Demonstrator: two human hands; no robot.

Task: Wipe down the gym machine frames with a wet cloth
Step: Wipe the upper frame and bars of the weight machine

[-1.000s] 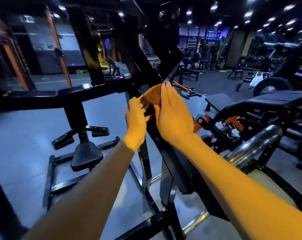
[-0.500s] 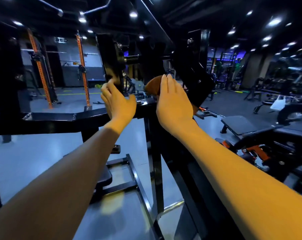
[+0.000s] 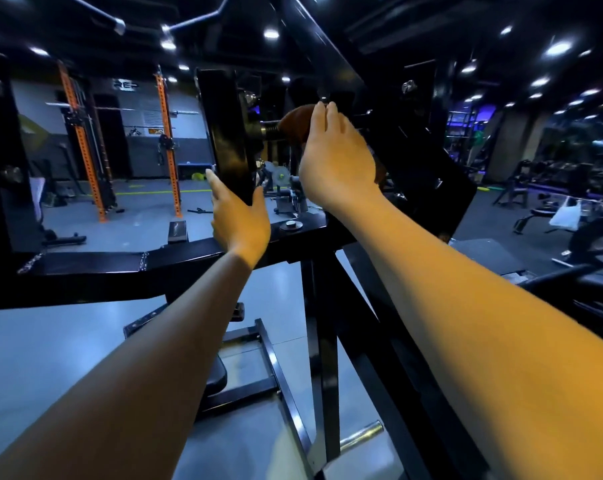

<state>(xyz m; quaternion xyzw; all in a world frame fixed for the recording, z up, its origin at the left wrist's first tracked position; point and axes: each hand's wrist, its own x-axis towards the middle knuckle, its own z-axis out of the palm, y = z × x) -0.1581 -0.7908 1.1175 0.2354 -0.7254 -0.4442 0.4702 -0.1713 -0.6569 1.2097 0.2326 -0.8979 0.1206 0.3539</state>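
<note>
High on a black gym machine frame [image 3: 414, 157], a brown cloth [image 3: 293, 128] is pressed against a crossbar by the right hand [image 3: 338, 157], fingers straight. An upright plate [image 3: 227, 133] is gripped by the left hand [image 3: 241, 220]. Wiping appears underway; next, sliding along the bar seems needed.

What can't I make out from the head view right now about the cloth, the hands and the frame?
- Cloth: mostly behind the right hand; its size and wetness cannot be told.
- Right hand's grip: palm faces away, so its contact with the cloth is hidden.
- Left hand: fingertips hidden behind the black upright plate.
- Machine frame: too dark to show dirt or wiped areas.
- Wall lettering: too small and blurred.
</note>
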